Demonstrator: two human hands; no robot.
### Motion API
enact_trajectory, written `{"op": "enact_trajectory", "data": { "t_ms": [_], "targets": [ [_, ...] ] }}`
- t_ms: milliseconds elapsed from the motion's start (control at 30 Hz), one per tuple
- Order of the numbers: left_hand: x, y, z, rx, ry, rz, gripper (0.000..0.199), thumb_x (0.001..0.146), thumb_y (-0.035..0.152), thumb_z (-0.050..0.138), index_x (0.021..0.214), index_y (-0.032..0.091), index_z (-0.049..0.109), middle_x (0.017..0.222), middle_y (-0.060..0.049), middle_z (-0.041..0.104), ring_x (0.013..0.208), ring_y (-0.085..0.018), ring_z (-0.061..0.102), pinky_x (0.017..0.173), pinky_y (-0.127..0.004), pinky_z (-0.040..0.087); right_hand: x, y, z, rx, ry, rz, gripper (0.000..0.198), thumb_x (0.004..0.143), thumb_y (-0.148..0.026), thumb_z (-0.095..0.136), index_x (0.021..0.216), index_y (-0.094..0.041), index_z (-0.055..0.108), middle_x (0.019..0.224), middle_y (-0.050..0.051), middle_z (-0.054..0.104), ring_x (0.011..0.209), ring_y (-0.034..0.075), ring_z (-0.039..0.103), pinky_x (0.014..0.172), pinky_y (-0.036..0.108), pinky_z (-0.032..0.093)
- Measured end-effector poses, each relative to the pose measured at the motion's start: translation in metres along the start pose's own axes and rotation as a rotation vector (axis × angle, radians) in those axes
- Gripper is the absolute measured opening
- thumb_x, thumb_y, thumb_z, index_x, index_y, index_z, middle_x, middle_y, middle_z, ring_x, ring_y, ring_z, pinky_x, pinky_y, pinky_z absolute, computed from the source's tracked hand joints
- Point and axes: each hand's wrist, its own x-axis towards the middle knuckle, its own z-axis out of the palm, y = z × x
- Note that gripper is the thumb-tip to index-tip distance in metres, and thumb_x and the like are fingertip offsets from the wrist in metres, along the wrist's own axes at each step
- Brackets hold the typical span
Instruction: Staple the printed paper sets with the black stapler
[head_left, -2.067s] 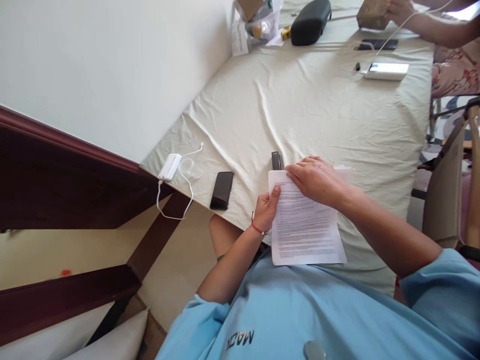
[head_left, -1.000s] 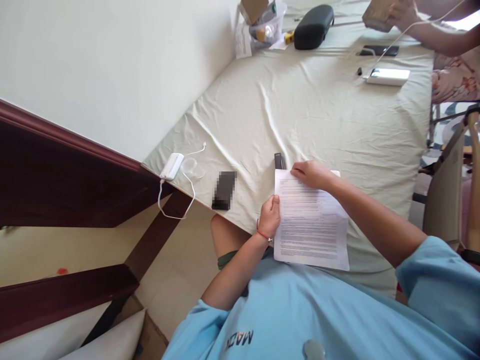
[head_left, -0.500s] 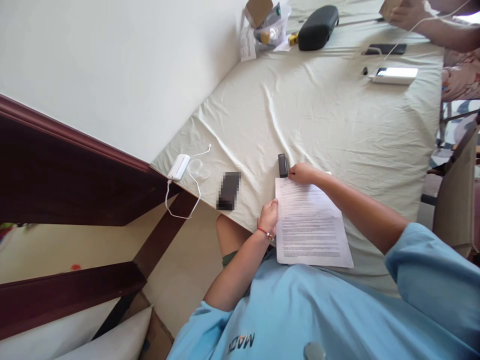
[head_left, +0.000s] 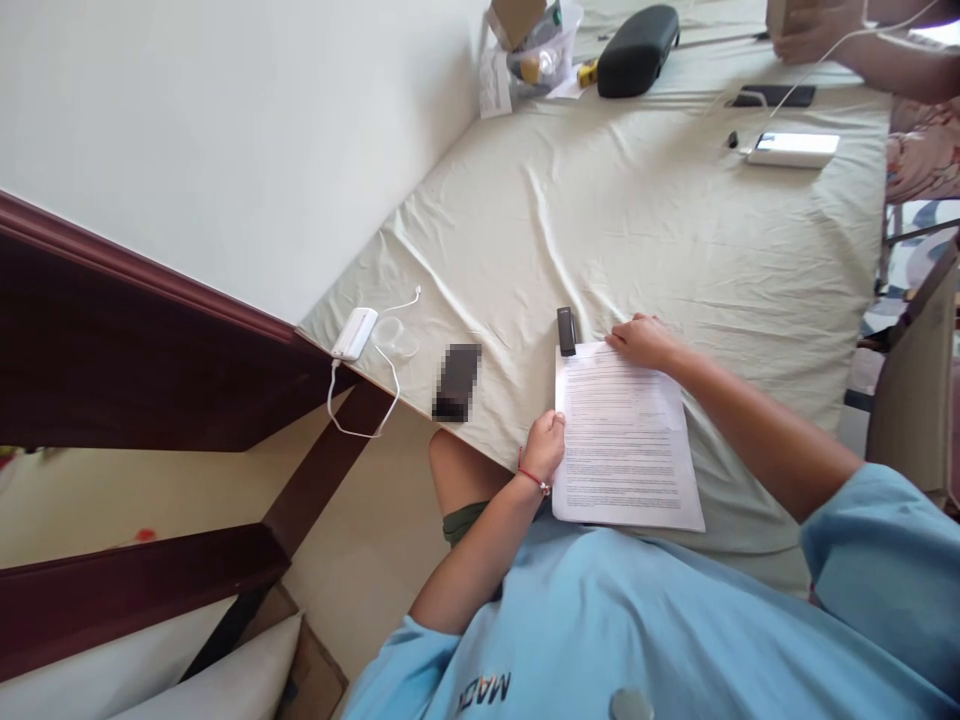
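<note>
A printed sheaf of paper [head_left: 622, 440] lies on the cloth-covered table [head_left: 637, 230] close to its near edge. My left hand [head_left: 545, 445], with a red cord at the wrist, holds the paper's left edge. My right hand [head_left: 643, 341] rests on the paper's far edge, fingers bent down onto it. A small black stapler [head_left: 566, 331] lies just beyond the paper's far left corner, a little left of my right hand and apart from it.
A dark phone [head_left: 457, 380] and a white power bank [head_left: 355, 333] with its cable lie at the table's left corner. Far off are a black case [head_left: 637, 37], a white device [head_left: 795, 149], another phone [head_left: 774, 96] and another person's hand [head_left: 814, 30]. A chair [head_left: 911, 390] stands right.
My right hand slid from the paper's far left corner near the stapler to the right along the far edge. The left hand shifted slightly down the left edge.
</note>
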Motion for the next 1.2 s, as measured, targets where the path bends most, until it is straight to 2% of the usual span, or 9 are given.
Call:
{"op": "enact_trajectory", "data": {
  "t_ms": [67,167,333,733,867,933,1000,1133,1200],
  "targets": [
    [-0.001,-0.002,-0.002,-0.008,0.009,-0.004,0.034,0.097,0.043,0.062,0.072,0.020,0.056,0.068,0.001,0.058,0.073,-0.016,0.056,0.070,-0.027,0.046,-0.009,0.022,0.000,0.004,0.018,-0.008,0.046,0.104,-0.042,0.036,0.096,-0.018,0.075,0.102,0.018,0.077,0.115,0.035,0.065,0.097,0.043,0.045],
    [-0.003,-0.003,-0.004,-0.024,0.006,0.002,0.036,0.098,0.042,0.059,0.070,0.020,0.052,0.067,0.003,0.053,0.068,-0.014,0.050,0.065,-0.025,0.041,-0.023,0.057,-0.002,0.192,-0.015,-0.004,0.039,0.099,-0.045,0.043,0.086,-0.020,0.071,0.088,0.010,0.074,0.089,0.026,0.067,0.080,0.035,0.045],
    [-0.004,-0.002,-0.004,-0.035,-0.004,0.009,0.036,0.097,0.042,0.060,0.071,0.020,0.052,0.068,0.003,0.053,0.067,-0.013,0.047,0.064,-0.025,0.037,-0.039,0.088,-0.006,0.407,-0.018,-0.024,0.030,0.092,-0.043,0.050,0.084,-0.022,0.069,0.081,0.003,0.070,0.079,0.020,0.060,0.077,0.033,0.043],
    [-0.005,0.001,-0.005,-0.068,-0.020,-0.015,0.033,0.097,0.042,0.061,0.073,0.019,0.057,0.069,0.001,0.057,0.069,-0.014,0.051,0.065,-0.026,0.040,-0.042,0.070,-0.015,0.239,-0.039,0.203,0.027,0.092,-0.034,0.055,0.079,-0.021,0.075,0.083,0.005,0.076,0.080,0.021,0.066,0.073,0.032,0.045],
    [-0.003,-0.001,-0.004,-0.041,-0.011,-0.009,0.032,0.097,0.041,0.059,0.072,0.020,0.055,0.069,0.001,0.056,0.070,-0.015,0.051,0.066,-0.026,0.040,-0.040,0.060,-0.021,0.046,-0.061,0.275,0.028,0.092,-0.036,0.056,0.096,-0.022,0.081,0.100,0.010,0.079,0.097,0.028,0.070,0.080,0.037,0.049],
    [-0.003,-0.001,-0.004,-0.035,0.002,-0.009,0.033,0.096,0.041,0.059,0.071,0.020,0.054,0.068,0.002,0.054,0.069,-0.014,0.050,0.065,-0.026,0.039,-0.039,0.049,-0.024,-0.023,0.002,0.295,0.033,0.094,-0.037,0.056,0.109,-0.023,0.081,0.112,0.013,0.078,0.111,0.034,0.069,0.085,0.041,0.051],
    [-0.003,-0.001,-0.003,-0.048,0.013,-0.018,0.034,0.094,0.042,0.061,0.070,0.020,0.053,0.067,0.002,0.054,0.068,-0.014,0.049,0.065,-0.026,0.039,-0.038,0.031,-0.022,-0.019,0.112,0.219,0.038,0.098,-0.037,0.052,0.121,-0.023,0.078,0.122,0.014,0.077,0.124,0.036,0.064,0.093,0.046,0.053],
    [-0.008,0.003,0.001,-0.144,-0.015,-0.085,0.033,0.090,0.044,0.067,0.071,0.019,0.060,0.066,0.000,0.060,0.068,-0.016,0.056,0.068,-0.028,0.044,-0.036,-0.012,-0.004,0.118,0.266,-0.237,0.051,0.102,-0.027,0.048,0.150,-0.022,0.062,0.157,0.010,0.062,0.143,0.032,0.056,0.117,0.052,0.047],
    [-0.011,0.005,0.004,-0.221,-0.049,-0.127,0.031,0.088,0.044,0.069,0.074,0.017,0.064,0.067,-0.002,0.064,0.070,-0.018,0.061,0.071,-0.030,0.047,-0.035,-0.029,0.009,0.137,0.291,-0.395,0.059,0.100,-0.020,0.047,0.158,-0.023,0.054,0.166,0.008,0.051,0.152,0.030,0.050,0.124,0.053,0.042]
  ]
}}
